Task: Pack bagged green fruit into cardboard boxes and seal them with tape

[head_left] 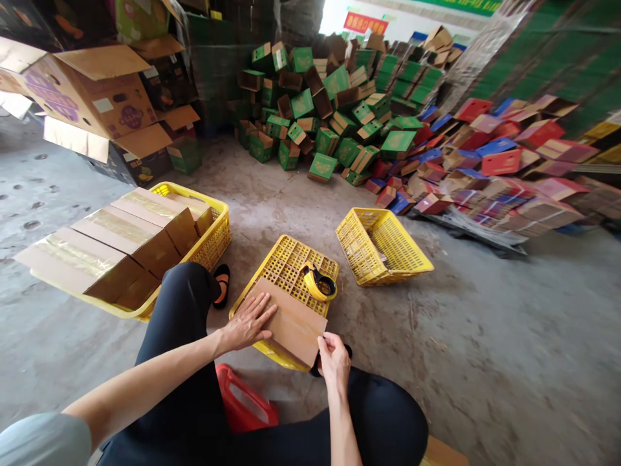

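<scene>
A flat brown cardboard piece (295, 321) lies on the upturned yellow plastic crate (286, 262) between my knees. My left hand (249, 321) rests flat on its left end, fingers spread. At the right end, my right hand (334, 356) pinches the cardboard's edge between thumb and fingers. Just beyond the cardboard, a tape dispenser (319, 285) with a yellow roll sits on the crate, touched by neither hand. To my left, a yellow basket (220, 230) holds several brown cardboard boxes (123, 230) with tape along their tops.
Another yellow basket (388, 249) stands on the floor to the right. Ahead are heaps of green boxes (334, 129) and red and blue boxes (499, 162). Large cartons (101, 97) are stacked at the left. A red plastic stool (242, 404) is under me.
</scene>
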Demonstrator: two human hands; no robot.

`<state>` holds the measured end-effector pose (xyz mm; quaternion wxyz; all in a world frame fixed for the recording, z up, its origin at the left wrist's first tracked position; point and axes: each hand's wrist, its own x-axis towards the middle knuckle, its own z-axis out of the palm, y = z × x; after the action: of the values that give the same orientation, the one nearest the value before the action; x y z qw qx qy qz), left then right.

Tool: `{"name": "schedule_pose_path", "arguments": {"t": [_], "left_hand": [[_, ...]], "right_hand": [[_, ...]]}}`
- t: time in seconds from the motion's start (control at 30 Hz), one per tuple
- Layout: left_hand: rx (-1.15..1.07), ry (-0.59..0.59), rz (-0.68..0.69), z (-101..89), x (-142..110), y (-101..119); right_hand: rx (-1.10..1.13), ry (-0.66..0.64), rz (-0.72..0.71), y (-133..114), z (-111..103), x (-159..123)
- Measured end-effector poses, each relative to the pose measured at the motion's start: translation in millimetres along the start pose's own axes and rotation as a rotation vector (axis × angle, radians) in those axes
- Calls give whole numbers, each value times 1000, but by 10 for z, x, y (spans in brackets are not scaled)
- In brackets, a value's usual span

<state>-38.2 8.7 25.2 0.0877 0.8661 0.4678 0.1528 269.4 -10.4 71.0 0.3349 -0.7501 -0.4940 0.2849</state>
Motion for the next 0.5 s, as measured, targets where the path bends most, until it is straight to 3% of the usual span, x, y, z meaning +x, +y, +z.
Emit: {"name": "schedule_pose_path", "arguments": {"t": [0.5], "left_hand": [[7,-55,-19,-1,103,24]], "right_hand": [[-159,1,21,47,180,81]]}}
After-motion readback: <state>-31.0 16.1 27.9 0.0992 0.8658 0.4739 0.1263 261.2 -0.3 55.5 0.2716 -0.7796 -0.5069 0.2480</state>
